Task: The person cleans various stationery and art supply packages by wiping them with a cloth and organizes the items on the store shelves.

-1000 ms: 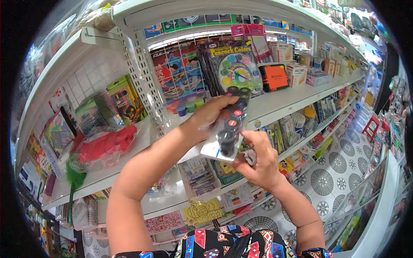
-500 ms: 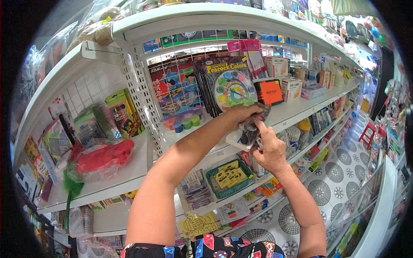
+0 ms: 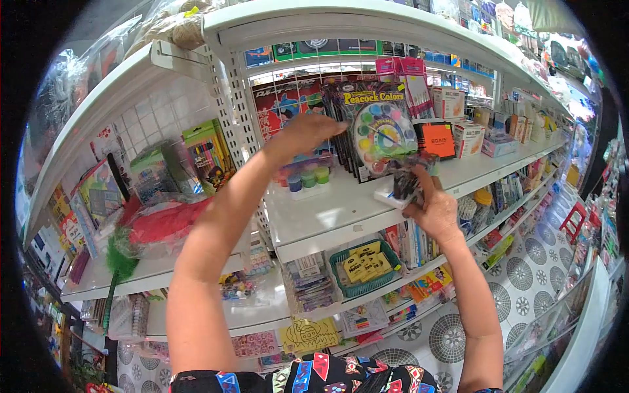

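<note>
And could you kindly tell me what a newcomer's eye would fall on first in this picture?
Probably the Peacock Colors pack, upright on the central shelf with its ring of bright colours, the left hand close by its left edge. At its lower right, the right hand holds a dark pack with a white backing, too blurred to read. The red bundle in clear plastic on the left shelf would likely catch the eye too.

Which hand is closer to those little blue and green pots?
Left: the left hand is raised above the pots; the right hand is farther off to their right, holding a plastic-wrapped pack.
</note>
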`<state>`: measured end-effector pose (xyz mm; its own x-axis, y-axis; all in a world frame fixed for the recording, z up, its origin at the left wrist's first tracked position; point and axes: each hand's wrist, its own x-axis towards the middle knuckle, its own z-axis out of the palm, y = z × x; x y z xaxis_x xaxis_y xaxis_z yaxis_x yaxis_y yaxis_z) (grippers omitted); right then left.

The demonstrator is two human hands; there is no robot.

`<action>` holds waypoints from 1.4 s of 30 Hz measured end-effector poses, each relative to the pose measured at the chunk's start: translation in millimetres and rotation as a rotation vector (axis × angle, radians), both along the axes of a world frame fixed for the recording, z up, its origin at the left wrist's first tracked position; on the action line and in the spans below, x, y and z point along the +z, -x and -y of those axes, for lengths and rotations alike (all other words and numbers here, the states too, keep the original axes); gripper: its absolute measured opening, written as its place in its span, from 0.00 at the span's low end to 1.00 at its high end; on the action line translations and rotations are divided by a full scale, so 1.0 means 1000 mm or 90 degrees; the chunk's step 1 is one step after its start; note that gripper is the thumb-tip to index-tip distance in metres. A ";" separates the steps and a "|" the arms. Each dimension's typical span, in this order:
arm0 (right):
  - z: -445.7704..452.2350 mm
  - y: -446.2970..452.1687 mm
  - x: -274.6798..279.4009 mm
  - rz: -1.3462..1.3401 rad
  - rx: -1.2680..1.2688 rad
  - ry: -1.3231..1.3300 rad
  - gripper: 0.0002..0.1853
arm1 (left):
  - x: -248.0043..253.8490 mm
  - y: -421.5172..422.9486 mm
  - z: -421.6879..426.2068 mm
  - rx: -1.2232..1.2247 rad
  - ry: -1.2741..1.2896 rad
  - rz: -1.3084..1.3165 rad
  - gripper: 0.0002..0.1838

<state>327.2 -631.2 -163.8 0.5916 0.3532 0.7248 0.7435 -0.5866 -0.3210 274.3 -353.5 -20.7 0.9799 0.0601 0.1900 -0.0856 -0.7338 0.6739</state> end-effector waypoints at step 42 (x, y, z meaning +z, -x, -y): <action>-0.178 0.013 0.055 -0.057 0.330 0.204 0.24 | -0.121 0.106 -0.060 0.117 -0.071 0.070 0.60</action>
